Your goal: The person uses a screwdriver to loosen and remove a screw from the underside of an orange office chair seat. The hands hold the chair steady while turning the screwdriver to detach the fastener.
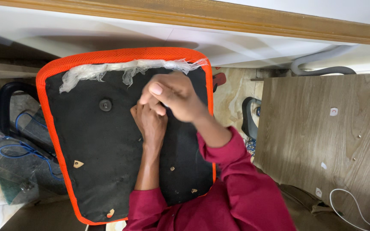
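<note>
Reaching up from the red sleeves at the bottom of the view, both hands meet at the middle of an upturned chair seat. The left hand lies curled on the seat's black underside, its fingers folded in; whether that grip pinches anything cannot be told, since the other hand covers the fingertips. The right hand sits just above and partly over it, thumb raised, fingers bunched together; what they close on is hidden.

The seat fills the centre, its underside up, edged all round by orange mesh. A round bolt hole shows to the left of the hands, and small brown tabs dot the lower part of the underside. Torn clear plastic clings along the far edge.

A black armrest and blue wire lie on the tiled floor to the left. A grey wood panel lies to the right, a white cord on it. Beyond, a grey hose and a wooden rail.
</note>
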